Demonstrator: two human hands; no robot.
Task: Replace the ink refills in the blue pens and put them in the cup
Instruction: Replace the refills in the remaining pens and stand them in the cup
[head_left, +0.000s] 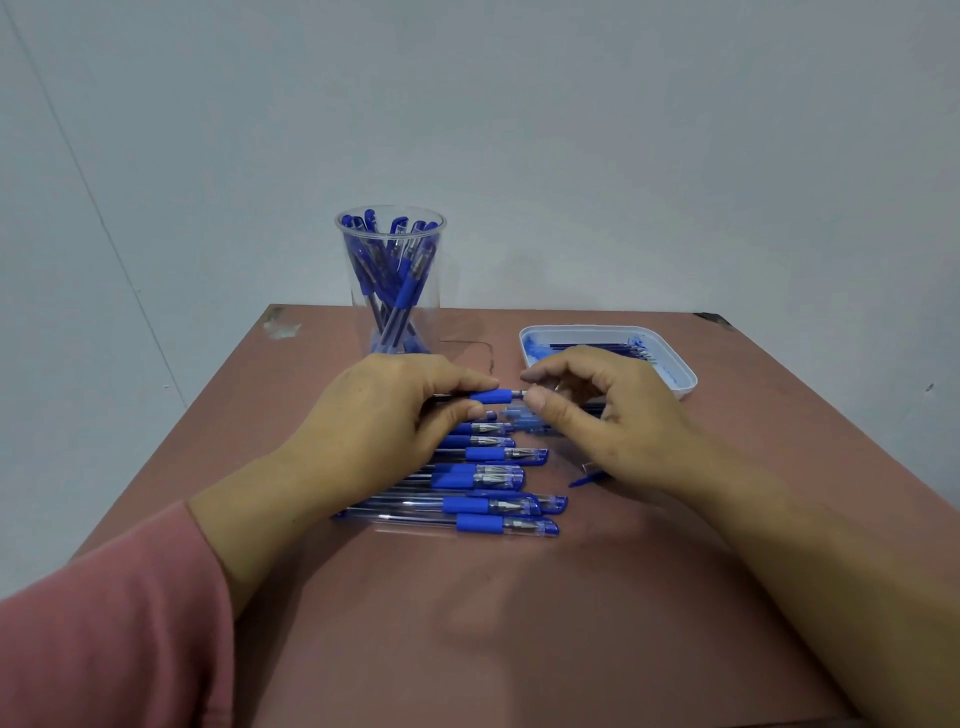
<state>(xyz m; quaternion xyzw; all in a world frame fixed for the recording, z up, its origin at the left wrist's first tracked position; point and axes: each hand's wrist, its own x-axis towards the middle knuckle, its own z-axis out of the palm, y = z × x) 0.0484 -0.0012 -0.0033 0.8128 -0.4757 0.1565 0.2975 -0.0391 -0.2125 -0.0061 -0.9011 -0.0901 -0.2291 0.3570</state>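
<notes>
Above the row of pens (483, 483) on the table (467, 623), the left hand (384, 421) grips a pen (491, 397) by its barrel, thumb and fingers closed just behind the blue grip. Facing it, the right hand (602, 410) pinches the pen's metal tip between thumb and forefinger. At the far edge, left of centre, stands the cup (390, 280), clear and holding many blue pens upright. To its right lies a white tray (685, 376), ink-stained, with thin refills (597, 347) inside. A small blue piece (584, 480) lies on the table by the right wrist. A pink sleeve (104, 639) covers the left forearm.
</notes>
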